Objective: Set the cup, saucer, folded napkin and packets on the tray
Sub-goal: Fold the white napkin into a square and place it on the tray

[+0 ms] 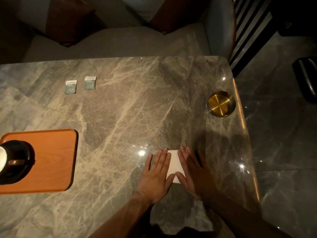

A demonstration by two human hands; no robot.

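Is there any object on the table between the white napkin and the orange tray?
Nothing visible. The marble between the napkin and the tray is bare; the two packets lie farther back, the brass ashtray off to the right.

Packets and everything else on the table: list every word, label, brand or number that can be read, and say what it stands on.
Left packet: a line of print on its white top strip, too small and blurred to read.
Right packet: the same, unreadable.
Napkin, tray, cup, brass dish: no text visible.
Nothing can be quoted.
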